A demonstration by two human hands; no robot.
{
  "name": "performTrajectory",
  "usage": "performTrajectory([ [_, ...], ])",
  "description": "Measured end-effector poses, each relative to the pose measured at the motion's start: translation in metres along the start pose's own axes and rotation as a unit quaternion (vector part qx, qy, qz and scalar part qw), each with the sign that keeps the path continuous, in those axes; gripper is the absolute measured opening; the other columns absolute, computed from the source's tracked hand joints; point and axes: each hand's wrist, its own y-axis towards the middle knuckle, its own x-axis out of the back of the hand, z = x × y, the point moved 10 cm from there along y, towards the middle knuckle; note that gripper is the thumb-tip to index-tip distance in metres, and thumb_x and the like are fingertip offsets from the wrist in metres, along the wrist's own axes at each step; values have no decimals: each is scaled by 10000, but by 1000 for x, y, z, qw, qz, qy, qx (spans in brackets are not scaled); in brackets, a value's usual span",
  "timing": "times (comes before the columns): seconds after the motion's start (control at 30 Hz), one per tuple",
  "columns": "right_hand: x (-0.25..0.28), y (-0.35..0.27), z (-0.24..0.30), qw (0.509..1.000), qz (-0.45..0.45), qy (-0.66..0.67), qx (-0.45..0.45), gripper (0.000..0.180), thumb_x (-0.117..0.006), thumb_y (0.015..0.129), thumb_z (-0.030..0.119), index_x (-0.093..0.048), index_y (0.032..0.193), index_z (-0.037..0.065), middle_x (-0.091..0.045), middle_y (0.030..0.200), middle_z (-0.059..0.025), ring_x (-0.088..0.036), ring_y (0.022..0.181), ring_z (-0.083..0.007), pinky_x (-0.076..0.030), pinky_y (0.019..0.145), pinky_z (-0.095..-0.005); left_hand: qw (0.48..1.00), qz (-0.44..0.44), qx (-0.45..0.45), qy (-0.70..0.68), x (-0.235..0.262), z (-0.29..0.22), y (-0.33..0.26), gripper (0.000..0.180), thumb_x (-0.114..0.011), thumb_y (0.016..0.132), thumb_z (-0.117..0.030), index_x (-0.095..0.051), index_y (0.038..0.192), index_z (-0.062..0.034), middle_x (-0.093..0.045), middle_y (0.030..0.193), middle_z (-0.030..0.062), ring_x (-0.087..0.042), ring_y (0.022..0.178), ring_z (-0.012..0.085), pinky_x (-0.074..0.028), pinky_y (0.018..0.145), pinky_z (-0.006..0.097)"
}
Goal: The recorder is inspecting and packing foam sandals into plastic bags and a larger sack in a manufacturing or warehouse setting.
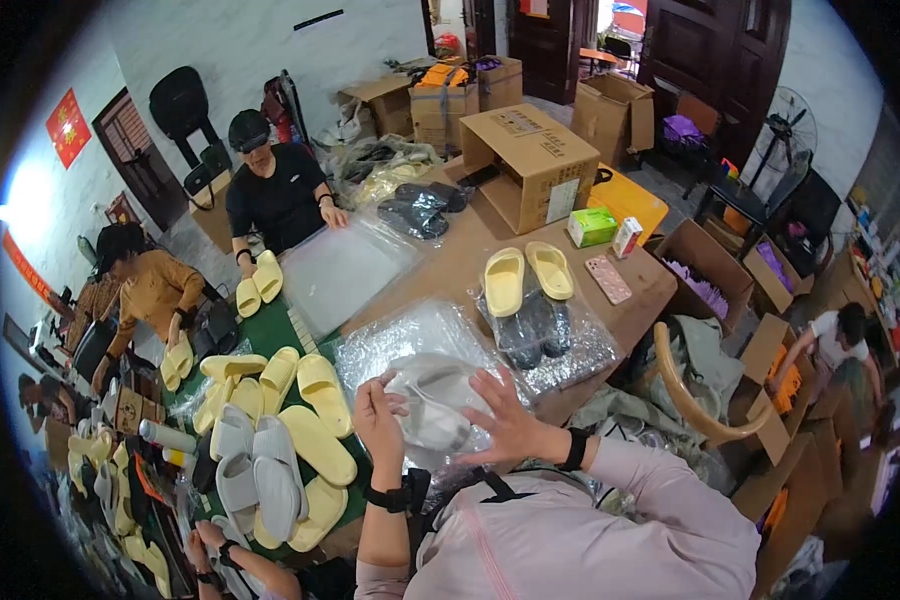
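Observation:
Grey slippers [438,412] lie inside a clear plastic bag [425,375] just in front of my body. At the bag's left side, my left hand [378,415] has its fingers curled on the plastic. My right hand [510,418] rests against the bag's right side with the fingers spread. Under and beyond them, a stack of clear plastic bags [410,335] covers part of the table. To the left, a pile of yellow slippers [318,445] and grey slippers [275,485] lies on a green surface.
A yellow slipper pair [525,278] sits on bagged dark slippers [530,335] at right, near a phone [608,280] and an open cardboard box [530,165]. Co-workers handle yellow slippers across the table [262,285] and at left [177,360]. A curved wooden chair arm [685,395] stands right.

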Motion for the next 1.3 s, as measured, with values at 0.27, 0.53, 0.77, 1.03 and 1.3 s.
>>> performTrajectory([
  [0.27,-50,-11,-16,960,224,-100,-137,1063,-690,628,510,-134,1373,-7,-445,1205,-216,-399,1171,-334,-194,1014,-520,1000,27,4,-10,-15,-31,-16,251,-396,948,-189,-515,914,30,-607,1018,176,-566,597,100,-459,486,207],
  [0.53,-71,-3,-43,963,221,-107,-108,233,-556,749,126,-514,961,38,-573,851,-111,-581,713,-281,-465,584,-385,1000,15,-17,-10,8,-30,-11,265,-394,949,-194,-510,952,44,-596,1037,182,-562,576,102,-474,499,207],
  [0.77,11,54,-129,954,-69,-123,-266,126,-504,799,118,-494,896,38,-567,759,-177,-564,694,-364,-446,594,-465,997,-55,-26,53,36,18,-10,298,-403,928,-125,-404,1193,10,-432,1204,141,-515,873,159,-494,632,251],
  [1.03,114,73,-161,911,-212,-254,-246,95,-500,782,61,-482,875,52,-535,829,-158,-539,744,-368,-424,605,-470,905,201,137,350,52,193,-74,372,-494,864,-171,-463,1211,-41,-555,1071,162,-533,904,202,-442,773,305],
  [1.3,91,-37,-245,864,-204,-251,-386,284,-522,765,61,-526,1048,36,-550,989,-196,-523,912,-375,-423,787,-431,861,257,320,299,65,264,-127,511,-516,859,-261,-402,1277,9,-518,1177,199,-543,986,255,-426,837,326],
])
